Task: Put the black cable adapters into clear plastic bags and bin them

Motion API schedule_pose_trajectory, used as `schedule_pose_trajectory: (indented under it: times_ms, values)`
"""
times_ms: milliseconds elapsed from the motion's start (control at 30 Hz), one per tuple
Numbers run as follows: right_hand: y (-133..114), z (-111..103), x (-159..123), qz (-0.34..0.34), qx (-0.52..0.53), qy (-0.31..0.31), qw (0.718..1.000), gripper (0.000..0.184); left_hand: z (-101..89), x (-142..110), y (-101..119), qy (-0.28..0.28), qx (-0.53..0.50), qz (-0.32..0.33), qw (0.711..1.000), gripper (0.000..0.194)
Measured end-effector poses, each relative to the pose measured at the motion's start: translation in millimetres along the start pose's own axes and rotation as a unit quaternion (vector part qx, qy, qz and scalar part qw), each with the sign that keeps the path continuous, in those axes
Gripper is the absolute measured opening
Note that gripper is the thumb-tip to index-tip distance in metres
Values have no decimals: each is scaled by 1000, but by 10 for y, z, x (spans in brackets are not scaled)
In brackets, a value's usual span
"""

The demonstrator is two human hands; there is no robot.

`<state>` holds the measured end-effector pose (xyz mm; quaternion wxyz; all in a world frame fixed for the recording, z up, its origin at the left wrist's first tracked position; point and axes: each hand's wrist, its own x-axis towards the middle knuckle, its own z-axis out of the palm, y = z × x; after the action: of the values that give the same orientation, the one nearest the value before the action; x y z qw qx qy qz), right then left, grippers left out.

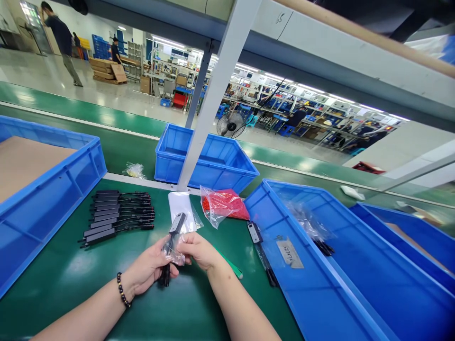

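My left hand [151, 267] is closed around a slim black cabled device [177, 223] with a light label on its upper end. A small clear plastic bag [175, 252] covers part of its middle, and black cable ends stick out below my fingers. The thumb and fingers of my right hand [199, 251] pinch the bag from the right. Just beyond lie white sheets or bags [179, 207] in a stack. To the left is a row of similar black devices [106, 215] with short cables. One more labelled device [255, 233] leans by the right bin.
Blue bins stand at left [71, 173], behind [220, 169] and right [302, 284]; the right one holds bagged black parts [322, 246]. A red bag [227, 203] lies before the white upright post [209, 104]. A green strip [231, 265] rests near my right forearm.
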<state>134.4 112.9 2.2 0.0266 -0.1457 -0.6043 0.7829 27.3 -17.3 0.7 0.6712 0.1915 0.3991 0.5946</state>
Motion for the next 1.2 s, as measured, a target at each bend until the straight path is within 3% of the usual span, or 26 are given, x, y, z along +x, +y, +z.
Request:
schedule_pose_trajectory:
  times_ms: [100, 167, 233, 333, 400, 533, 600, 700, 833, 967, 1033, 1100, 1200]
  values:
    - [-24, -43, -59, -8, 1, 0, 1000, 27, -5, -29, 55, -66, -48, -33, 996, 71]
    - [-48, -54, -108, -14, -15, -14, 1000, 28, -24, -30, 63, -88, -85, -45, 991, 59]
    - [-79, -59, -155, -12, -47, -51, 997, 26, -46, -9, 42, -62, -101, -37, 992, 42]
    - [-109, -73, -184, 4, -107, -102, 989, 25, -67, 39, -15, 8, -88, -5, 996, 33]
    - [-99, -86, -155, 2, -144, -51, 988, 29, -67, 60, -46, 45, -64, 20, 997, 39]
    - [-21, -79, -23, -20, -142, 141, 980, 37, -31, 57, -66, 63, 9, 49, 997, 46]
    - [9, -63, 33, -32, -116, 179, 976, 39, -4, 47, -59, 63, 38, 47, 996, 45]
    - [18, -57, 69, -67, -81, 208, 972, 39, 32, 35, -37, 58, 49, 29, 997, 41]
    - [46, -40, 94, -59, -24, 212, 975, 40, 26, 44, -31, 60, 27, 21, 998, 37]
    - [107, 101, 123, -27, -80, 145, 986, 39, -35, 68, -63, 123, -19, 20, 992, 33]
    - [81, 170, 108, -17, -132, 111, 985, 33, -57, 69, -65, 125, -16, 8, 992, 31]
    - [-11, 182, 43, -33, -211, 119, 970, 29, -60, 57, -47, 81, 1, -19, 997, 29]
    - [-234, 69, -200, -74, -360, 175, 913, 29, -37, 24, 5, 2, 34, -68, 997, 23]
